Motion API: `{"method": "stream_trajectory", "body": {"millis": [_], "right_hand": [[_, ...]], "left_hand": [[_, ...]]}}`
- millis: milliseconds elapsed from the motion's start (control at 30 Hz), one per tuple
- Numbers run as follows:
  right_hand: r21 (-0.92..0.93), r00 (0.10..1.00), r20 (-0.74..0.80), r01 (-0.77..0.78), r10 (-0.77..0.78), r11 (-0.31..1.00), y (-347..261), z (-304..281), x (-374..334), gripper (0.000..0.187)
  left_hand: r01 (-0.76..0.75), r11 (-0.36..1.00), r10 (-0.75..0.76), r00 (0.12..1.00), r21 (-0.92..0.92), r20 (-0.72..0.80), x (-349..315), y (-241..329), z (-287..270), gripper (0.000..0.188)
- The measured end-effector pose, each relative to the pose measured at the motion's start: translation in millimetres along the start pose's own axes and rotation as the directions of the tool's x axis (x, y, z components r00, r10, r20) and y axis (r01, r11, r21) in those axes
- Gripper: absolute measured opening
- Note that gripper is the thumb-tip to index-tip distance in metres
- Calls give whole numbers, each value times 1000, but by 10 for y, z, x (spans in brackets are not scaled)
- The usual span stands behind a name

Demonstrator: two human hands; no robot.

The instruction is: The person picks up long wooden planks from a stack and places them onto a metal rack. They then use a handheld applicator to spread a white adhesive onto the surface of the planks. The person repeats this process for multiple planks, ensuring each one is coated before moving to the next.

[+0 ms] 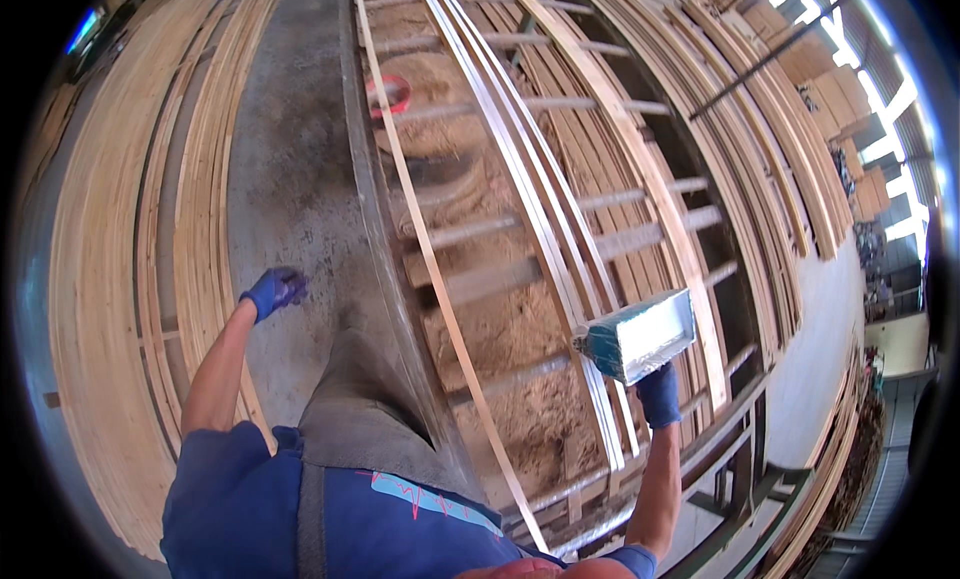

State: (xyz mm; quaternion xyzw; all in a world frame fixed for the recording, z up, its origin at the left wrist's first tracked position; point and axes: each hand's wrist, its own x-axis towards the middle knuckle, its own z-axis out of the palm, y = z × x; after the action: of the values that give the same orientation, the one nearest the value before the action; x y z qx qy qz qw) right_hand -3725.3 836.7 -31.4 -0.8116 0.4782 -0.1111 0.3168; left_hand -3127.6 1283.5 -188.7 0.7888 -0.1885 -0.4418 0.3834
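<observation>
My right hand, in a dark blue glove, is closed on the near side of a rectangular metal box. The box is teal and smeared outside, whitish and shiny within, and tilted so its inside shows. It is over the near part of two long boards with glossy white top faces, which lie across metal rails; whether it touches them I cannot tell. Out to the left, above the concrete floor, my left hand wears a blue glove. Its fingers are loosely stretched, with nothing seen in them.
A narrow pale strip lies along the rack's left side. Sawdust and a red ring-shaped thing are under the rails. Long planks are stacked at left, with more timber at right. A dark bar slants across the upper right.
</observation>
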Motion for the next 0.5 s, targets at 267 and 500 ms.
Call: {"method": "stream_trajectory", "body": {"millis": [267,500], "right_hand": [[209,996,3,90,-92,974,-1601,911,2069,16],[118,991,83,-112,103,987,-3207,1690,4002,16]], "left_hand": [[396,888,-422,904,-234,-70,182,-1759,-1164,23],[239,914,-294,947,-328,-131,1158,-1266,-2423,28]]}}
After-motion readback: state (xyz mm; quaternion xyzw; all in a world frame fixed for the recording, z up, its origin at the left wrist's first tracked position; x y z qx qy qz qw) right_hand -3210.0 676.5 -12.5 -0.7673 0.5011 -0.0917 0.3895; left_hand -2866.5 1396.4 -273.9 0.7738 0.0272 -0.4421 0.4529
